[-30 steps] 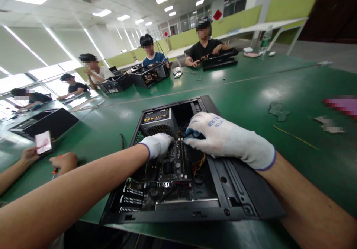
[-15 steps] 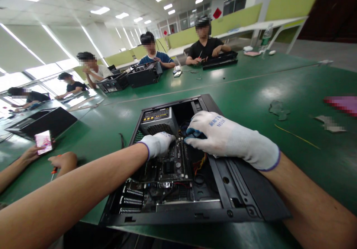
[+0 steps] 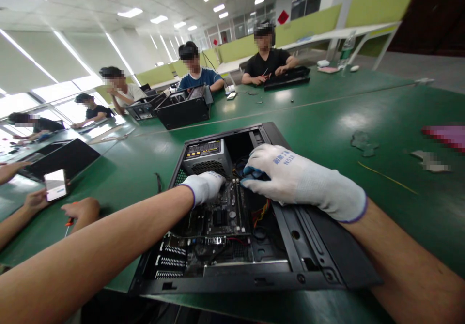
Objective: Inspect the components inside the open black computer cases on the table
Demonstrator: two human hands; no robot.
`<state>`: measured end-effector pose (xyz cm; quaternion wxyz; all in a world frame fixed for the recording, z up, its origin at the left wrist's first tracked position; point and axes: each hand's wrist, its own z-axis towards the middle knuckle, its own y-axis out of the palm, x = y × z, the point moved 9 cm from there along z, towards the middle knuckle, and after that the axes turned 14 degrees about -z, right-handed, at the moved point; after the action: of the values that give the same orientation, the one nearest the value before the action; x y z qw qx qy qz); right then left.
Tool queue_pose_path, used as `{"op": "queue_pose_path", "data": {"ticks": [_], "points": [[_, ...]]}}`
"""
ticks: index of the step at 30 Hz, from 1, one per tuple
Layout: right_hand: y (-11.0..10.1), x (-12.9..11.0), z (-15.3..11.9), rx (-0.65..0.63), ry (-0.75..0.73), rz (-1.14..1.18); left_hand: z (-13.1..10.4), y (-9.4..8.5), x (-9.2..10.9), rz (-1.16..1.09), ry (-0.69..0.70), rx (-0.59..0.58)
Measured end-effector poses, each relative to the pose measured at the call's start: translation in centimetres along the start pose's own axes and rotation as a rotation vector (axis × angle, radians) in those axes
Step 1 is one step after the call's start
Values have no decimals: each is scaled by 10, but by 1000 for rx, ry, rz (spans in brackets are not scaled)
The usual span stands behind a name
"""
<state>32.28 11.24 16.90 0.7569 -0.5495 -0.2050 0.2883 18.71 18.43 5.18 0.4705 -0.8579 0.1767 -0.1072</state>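
An open black computer case lies on its side before me, with a motherboard and a power supply inside. My left hand, in a white glove, reaches to the motherboard's upper edge just below the power supply. Its fingers are pressed together and bent down, and their tips are hidden. Over the case's right part is my right hand, gloved in white with blue finger pads. Its fingers and thumb curl together beside dark cables; what they pinch, if anything, is hidden. Yellow and red wires run beneath it.
On the green table a yellow cable tie and a crumpled plastic bag lie at right. At left, another person's hands hold a phone and an orange-handled screwdriver. Across the table, people sit with other computer cases.
My hands stay almost in place. Across the table, a person in blue has turned and shifted a computer case leftward. The neighbour's phone screen has changed to white, and another hand appears at far left.
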Motion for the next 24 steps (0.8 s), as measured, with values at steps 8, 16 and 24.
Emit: {"op": "queue_pose_path", "data": {"ticks": [8, 16, 24], "points": [[0, -1, -1, 3, 3, 2, 3, 1, 0, 7, 17, 8], [0, -1, -1, 7, 3, -13, 1, -1, 4, 8, 37, 0], [1, 0, -1, 15, -1, -26, 3, 0, 4, 18, 59, 8]]}}
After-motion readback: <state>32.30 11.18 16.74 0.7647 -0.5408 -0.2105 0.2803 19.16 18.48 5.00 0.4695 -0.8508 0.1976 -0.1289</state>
